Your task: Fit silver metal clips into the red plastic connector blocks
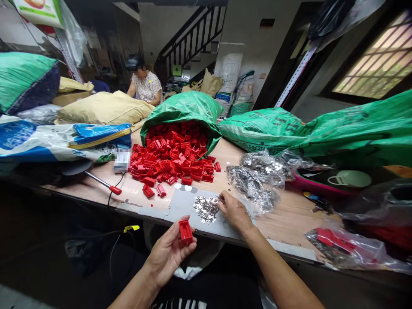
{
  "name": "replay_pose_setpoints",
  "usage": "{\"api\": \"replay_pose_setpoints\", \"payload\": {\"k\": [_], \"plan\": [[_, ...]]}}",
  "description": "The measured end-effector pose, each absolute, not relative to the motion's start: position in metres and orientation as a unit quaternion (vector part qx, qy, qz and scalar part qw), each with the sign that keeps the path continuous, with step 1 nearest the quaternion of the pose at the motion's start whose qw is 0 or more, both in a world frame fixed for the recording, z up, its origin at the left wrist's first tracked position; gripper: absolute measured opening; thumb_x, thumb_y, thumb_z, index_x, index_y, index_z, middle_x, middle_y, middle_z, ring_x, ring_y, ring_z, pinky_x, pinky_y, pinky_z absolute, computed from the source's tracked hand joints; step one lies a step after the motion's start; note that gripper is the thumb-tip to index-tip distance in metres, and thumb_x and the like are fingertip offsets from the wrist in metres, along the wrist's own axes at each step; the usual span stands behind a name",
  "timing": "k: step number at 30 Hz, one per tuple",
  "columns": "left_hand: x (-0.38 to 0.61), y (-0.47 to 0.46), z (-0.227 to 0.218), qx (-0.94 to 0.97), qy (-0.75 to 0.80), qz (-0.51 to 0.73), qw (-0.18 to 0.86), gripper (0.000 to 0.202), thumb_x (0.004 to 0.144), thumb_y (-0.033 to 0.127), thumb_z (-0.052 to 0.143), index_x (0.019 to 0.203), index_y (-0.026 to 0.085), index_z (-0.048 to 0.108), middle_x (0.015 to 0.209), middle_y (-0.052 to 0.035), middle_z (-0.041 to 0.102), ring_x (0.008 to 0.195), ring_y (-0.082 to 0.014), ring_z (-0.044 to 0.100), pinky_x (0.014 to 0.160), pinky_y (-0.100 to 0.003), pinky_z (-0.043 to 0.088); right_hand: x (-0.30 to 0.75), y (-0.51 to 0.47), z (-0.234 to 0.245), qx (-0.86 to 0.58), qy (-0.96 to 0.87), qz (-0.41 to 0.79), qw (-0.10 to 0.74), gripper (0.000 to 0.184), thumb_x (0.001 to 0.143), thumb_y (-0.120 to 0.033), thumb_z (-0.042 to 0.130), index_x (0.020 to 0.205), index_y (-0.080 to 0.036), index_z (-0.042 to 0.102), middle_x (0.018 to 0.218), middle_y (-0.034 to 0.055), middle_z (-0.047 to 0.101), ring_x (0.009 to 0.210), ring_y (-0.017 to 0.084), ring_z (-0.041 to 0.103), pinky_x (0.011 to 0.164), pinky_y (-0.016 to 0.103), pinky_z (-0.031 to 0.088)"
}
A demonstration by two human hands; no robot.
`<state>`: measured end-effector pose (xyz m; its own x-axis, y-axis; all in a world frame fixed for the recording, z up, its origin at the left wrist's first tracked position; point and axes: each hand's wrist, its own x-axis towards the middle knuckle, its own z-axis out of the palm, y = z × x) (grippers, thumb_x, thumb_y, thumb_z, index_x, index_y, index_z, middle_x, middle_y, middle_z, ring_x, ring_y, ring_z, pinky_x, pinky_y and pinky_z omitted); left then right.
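My left hand point(169, 251) is closed around a small red plastic block point(186, 230), held just below the table's near edge. My right hand point(234, 210) rests on the table with its fingers pinched at the right edge of a small heap of shiny metal bits point(206, 208) on a grey mat point(182, 201). What the pinch holds is too small to name. Behind the heap, many red plastic blocks point(172, 159) spill from an open green sack point(186, 107).
Clear bags of metal parts point(257, 180) lie right of my hand. A red-handled tool point(103, 183) lies left. Green sacks point(337, 128), a blue-white sack point(48, 139) and yellow bags crowd the wooden table point(289, 214). Another person point(144, 83) sits at the far end.
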<state>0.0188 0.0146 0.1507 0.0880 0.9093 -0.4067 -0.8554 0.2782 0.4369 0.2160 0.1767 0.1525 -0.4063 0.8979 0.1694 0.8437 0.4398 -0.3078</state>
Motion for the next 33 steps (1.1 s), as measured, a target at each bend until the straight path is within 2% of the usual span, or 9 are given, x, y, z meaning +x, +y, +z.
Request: {"api": "replay_pose_setpoints", "payload": {"k": [5,10,15,22,27,33], "plan": [[0.019,0.018,0.153,0.025,0.304,0.593,0.745,0.036,0.093,0.029,0.048,0.123,0.011,0.055,0.089,-0.0112,0.069,0.069,-0.0165,0.070,0.062,-0.024,0.058,0.226,0.177,0.149,-0.493,-0.832,0.135,0.215,0.008,0.084,-0.023,0.044,0.085,-0.020,0.052,0.081,0.0035,0.063,0.073,0.018,0.058,0.067,0.027,0.040],[0.021,0.020,0.151,0.032,0.316,0.590,0.742,0.035,0.090,0.033,0.053,0.116,0.010,0.060,0.083,-0.0096,0.069,0.061,-0.0129,0.067,0.054,-0.019,0.057,0.225,0.167,0.154,-0.490,-0.786,0.224,0.304,0.017,0.086,-0.034,0.049,0.081,-0.020,0.056,0.073,0.0020,0.062,0.065,0.016,0.057,0.062,0.027,0.042],[0.025,0.022,0.152,0.030,0.351,0.580,0.735,0.033,0.087,0.034,0.057,0.110,0.010,0.061,0.074,-0.0077,0.068,0.055,-0.0111,0.065,0.048,-0.016,0.054,0.201,0.127,0.174,-0.399,-0.782,0.362,0.312,0.018,0.088,-0.035,0.052,0.083,-0.019,0.059,0.065,-0.0015,0.057,0.056,0.012,0.050,0.053,0.022,0.040],[0.028,0.023,0.155,0.060,0.375,0.583,0.718,0.027,0.081,0.037,0.065,0.093,0.014,0.059,0.065,-0.0032,0.065,0.047,-0.0093,0.062,0.042,-0.014,0.050,0.179,0.099,0.186,-0.261,-0.863,0.301,0.311,0.007,0.088,-0.018,0.053,0.086,-0.019,0.059,0.076,0.0027,0.063,0.069,0.014,0.058,0.064,0.024,0.046],[0.029,0.022,0.151,0.100,0.371,0.584,0.715,0.032,0.079,0.042,0.067,0.091,0.013,0.059,0.065,-0.0020,0.064,0.045,-0.0082,0.060,0.039,-0.013,0.048,0.181,0.102,0.182,-0.217,-0.899,0.249,0.287,0.011,0.090,-0.016,0.049,0.087,-0.019,0.058,0.077,0.0037,0.063,0.070,0.015,0.058,0.065,0.025,0.046],[0.035,0.020,0.149,0.114,0.377,0.580,0.713,0.035,0.077,0.043,0.068,0.092,0.012,0.060,0.064,0.0007,0.061,0.042,-0.0078,0.059,0.035,-0.013,0.045,0.186,0.101,0.187,-0.200,-0.926,0.242,0.210,0.022,0.089,-0.010,0.044,0.096,-0.021,0.061,0.087,0.0054,0.064,0.082,0.017,0.059,0.073,0.027,0.047]]}}
